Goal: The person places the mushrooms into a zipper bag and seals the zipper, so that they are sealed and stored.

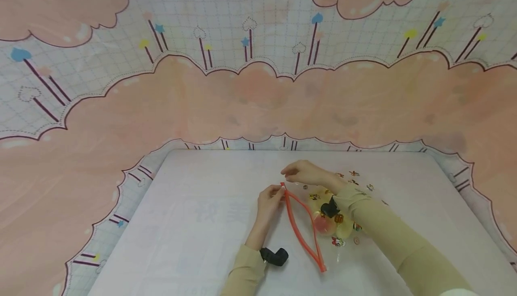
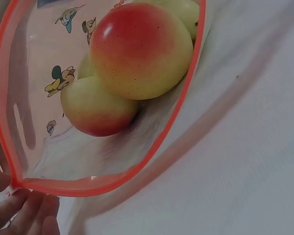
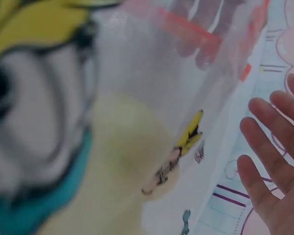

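Note:
A clear zip bag (image 1: 295, 226) printed with cartoon figures lies on the table, its orange-red zip rim (image 2: 157, 142) spread apart into a wide mouth. Several yellow-and-red apples (image 2: 142, 49) sit inside; one reddish apple (image 1: 324, 224) shows through the plastic in the head view. My left hand (image 1: 268, 204) pinches the far corner of the rim between thumb and fingers. Above that corner, my right hand (image 1: 304, 172) hovers, holding nothing; the right wrist view shows its fingers (image 3: 267, 147) extended and apart beside the bag. My right forearm covers part of the bag.
The white table (image 1: 194, 224) extends on both sides of the bag. A patterned cloth (image 1: 258, 103) with clouds rises behind the table's far edge. Black wrist cameras (image 1: 274, 257) are strapped to both wrists.

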`<state>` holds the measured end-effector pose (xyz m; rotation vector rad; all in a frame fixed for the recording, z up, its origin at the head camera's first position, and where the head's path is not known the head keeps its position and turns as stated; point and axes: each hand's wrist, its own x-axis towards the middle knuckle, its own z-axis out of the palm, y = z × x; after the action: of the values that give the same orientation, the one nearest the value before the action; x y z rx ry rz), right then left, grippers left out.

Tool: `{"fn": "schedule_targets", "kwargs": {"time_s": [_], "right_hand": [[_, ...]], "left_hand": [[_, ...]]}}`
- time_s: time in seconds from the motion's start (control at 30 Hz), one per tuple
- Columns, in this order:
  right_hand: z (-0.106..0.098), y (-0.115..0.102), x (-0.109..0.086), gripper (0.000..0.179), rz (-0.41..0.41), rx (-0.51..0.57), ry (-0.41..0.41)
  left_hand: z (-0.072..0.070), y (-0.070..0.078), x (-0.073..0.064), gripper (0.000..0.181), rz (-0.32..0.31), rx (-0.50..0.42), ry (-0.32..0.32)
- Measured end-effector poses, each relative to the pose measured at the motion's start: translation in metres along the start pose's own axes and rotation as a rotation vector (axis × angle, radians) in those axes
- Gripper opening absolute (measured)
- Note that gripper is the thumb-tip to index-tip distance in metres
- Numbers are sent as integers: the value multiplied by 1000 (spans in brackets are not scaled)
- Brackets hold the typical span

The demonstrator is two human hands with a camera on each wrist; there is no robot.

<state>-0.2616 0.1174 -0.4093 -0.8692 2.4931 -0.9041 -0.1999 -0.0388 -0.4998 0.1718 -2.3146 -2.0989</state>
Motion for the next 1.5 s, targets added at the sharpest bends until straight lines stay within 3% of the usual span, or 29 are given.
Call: {"fn": "schedule_targets", "kwargs": {"time_s": [0.17,0.4,0.57,0.83,1.07,1.27,1.5], "right_hand": [[5,1,11,35,18,-6,10],[12,6,17,29,52,13,4],[15,9,20,26,61,27,6],[16,11,23,21,54,5,13],[10,7,20,19,63,-2,35],[7,8,20,15,61,-40,61],[5,8,20,10,62,-58,95]], "left_hand": [[0,6,0,23,-12,-1,0],[-4,34,-16,22,16,8,-21],[-6,40,-21,22,22,7,-19],[-4,38,-15,21,36,-1,-15],[3,12,6,22,37,-22,-10],[7,6,11,23,43,-47,-10],[4,43,-9,21,55,-40,-16]]}}
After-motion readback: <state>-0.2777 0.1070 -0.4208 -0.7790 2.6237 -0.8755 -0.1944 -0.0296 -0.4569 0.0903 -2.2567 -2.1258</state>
